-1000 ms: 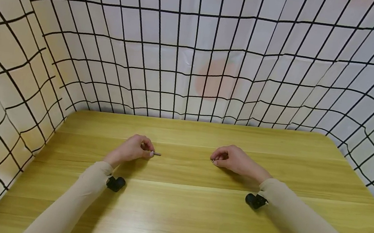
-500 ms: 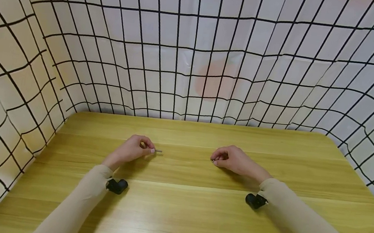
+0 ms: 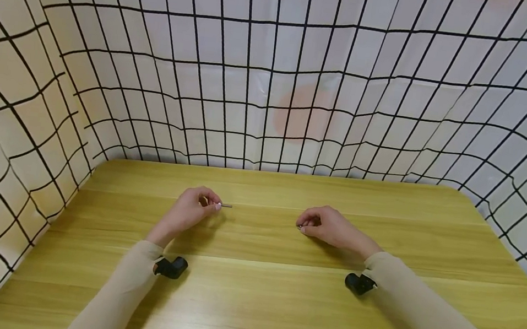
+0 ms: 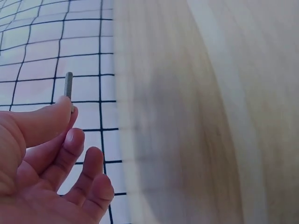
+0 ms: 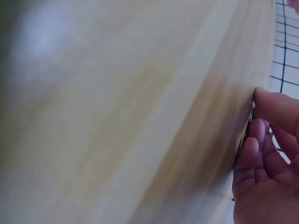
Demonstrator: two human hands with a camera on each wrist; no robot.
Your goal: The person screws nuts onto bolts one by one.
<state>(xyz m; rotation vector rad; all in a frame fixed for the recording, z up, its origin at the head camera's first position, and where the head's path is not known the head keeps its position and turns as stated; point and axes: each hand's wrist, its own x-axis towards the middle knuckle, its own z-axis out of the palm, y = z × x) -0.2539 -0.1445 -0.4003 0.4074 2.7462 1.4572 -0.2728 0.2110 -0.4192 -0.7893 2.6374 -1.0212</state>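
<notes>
A slim threaded metal bolt sticks out from the fingertips of my left hand. Thumb and forefinger pinch it above the table. In the left wrist view the bolt shows its threaded end pointing up past the thumb, while the other end is covered by the fingers. My right hand is low at the tabletop with thumb and fingers pinched on a small shiny metal piece. Most of that piece is hidden. The right wrist view shows this hand with its fingertips against the wood.
The wooden table spreads beneath both arms. A white cloth with a black grid stands behind it and along both sides. Black cameras sit at the wrists.
My left hand has lifted and moved a little farther away and to the right with the bolt. The right hand has stayed where it was.
</notes>
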